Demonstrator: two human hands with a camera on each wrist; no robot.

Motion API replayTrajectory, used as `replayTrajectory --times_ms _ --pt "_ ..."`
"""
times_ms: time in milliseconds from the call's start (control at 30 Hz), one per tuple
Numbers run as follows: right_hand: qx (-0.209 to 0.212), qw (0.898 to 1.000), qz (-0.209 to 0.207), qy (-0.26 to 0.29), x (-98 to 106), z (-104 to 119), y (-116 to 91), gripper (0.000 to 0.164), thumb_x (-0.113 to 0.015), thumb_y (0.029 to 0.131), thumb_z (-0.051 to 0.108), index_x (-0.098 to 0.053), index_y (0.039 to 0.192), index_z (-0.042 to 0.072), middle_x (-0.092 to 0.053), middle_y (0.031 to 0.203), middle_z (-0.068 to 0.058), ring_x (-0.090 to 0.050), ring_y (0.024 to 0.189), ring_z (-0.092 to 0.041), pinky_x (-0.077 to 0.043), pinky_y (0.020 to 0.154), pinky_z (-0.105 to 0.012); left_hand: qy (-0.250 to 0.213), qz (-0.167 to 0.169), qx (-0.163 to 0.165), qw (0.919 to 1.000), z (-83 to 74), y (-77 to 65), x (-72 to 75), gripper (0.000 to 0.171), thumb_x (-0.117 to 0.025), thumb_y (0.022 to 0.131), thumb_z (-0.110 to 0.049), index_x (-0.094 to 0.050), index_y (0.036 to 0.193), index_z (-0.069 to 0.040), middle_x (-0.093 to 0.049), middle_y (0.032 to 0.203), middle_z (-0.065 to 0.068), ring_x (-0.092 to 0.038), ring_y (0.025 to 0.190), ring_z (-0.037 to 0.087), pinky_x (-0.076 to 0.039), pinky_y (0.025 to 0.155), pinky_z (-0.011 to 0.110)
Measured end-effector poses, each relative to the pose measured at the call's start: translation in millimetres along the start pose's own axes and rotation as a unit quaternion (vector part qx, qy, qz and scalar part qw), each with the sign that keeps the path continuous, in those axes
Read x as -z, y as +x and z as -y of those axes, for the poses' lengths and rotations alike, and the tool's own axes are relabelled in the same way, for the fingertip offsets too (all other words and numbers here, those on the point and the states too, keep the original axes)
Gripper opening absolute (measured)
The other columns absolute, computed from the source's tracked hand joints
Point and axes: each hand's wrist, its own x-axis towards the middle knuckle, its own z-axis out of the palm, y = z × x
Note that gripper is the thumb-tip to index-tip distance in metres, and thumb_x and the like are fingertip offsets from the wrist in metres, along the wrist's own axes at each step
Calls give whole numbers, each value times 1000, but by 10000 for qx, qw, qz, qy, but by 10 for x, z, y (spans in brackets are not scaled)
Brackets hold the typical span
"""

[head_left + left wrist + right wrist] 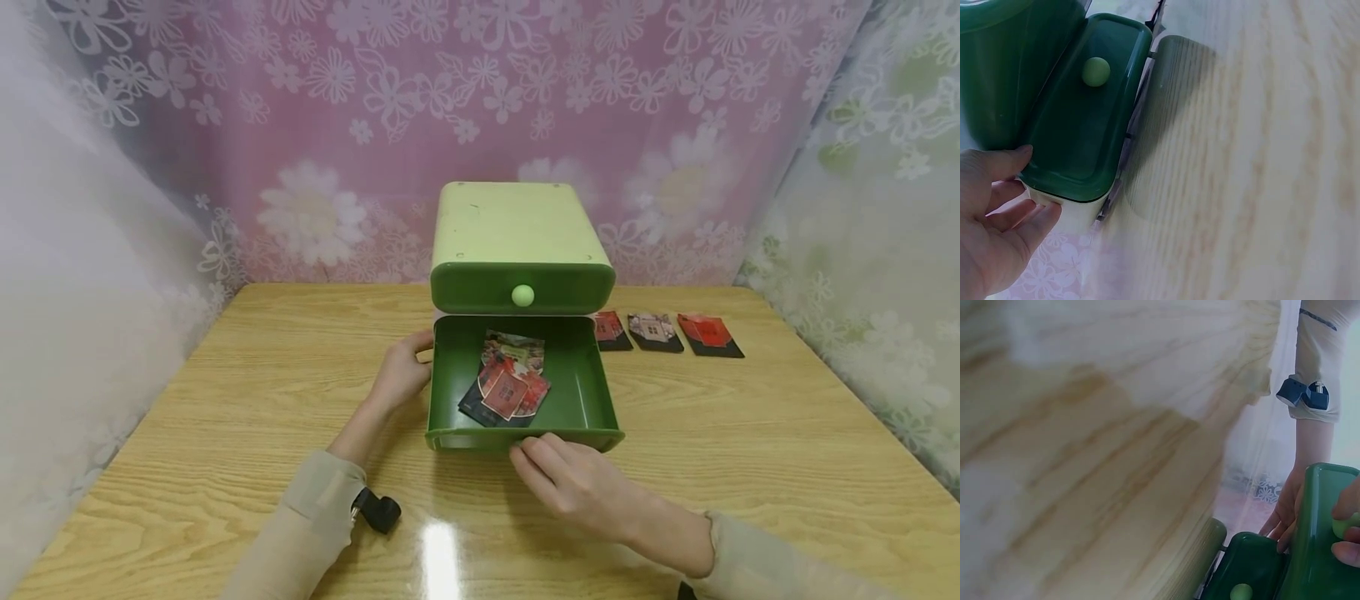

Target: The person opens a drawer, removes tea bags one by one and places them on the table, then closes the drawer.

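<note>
A small cabinet with a cream body (517, 221) and green drawers stands on the table, its middle drawer (577, 392) pulled out. Inside that drawer lie overlapping flat printed packets (506, 392), red, black and floral. My right hand (581, 487) is at the drawer's front; the right wrist view shows its fingers pinching the round light-green knob (1342, 526). My left hand (401, 371) rests against the cabinet's left side. In the left wrist view its thumb touches the front edge of the closed bottom drawer (1088, 125), and its fingers lie along the cream side.
To the right of the cabinet, three similar packets (655, 332) lie in a row on the wooden table (300, 367), the leftmost partly hidden by the drawer. The closed top drawer (480, 287) sits above the open one. A floral curtain (420, 100) hangs behind.
</note>
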Motion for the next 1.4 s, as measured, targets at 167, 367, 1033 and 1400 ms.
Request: replayTrajectory --times_ms 167,367,1033,1400 --pt "-189 9996 109 183 25 20 5 33 -32 97 -3 -65 95 -3 -59 87 -11 -55 68 -17 -51 56 -20 7 6 28 10000 2 -3 1 46 -58 78 9 -62 122 -4 -53 133 16 -44 127 30 -44 98 44" --pt "-369 9938 -449 947 130 -31 84 27 -41 97 6 -67 90 0 -62 86 -9 -58 69 -17 -53 56 -21 71 -2 72 9999 5 1 3 45 -60 79 6 -63 122 -5 -53 133 14 -43 128 29 -44 98 43" --pt "-1588 9624 1421 1683 539 -988 251 7 -69 85 18 -69 90 12 -62 84 3 -55 61 -6 -42 49 -19 104 -40 10 9999 -3 0 10 44 -60 79 6 -63 121 -5 -55 130 15 -47 125 29 -46 96 42" --pt "-1951 8818 3454 2549 370 -1342 484 18 -67 84 10 -68 102 10 -63 91 2 -58 75 -8 -50 65 -26 8 -32 37 10000 -15 -19 1 44 -60 78 7 -64 120 -6 -56 129 14 -48 124 28 -48 93 42"
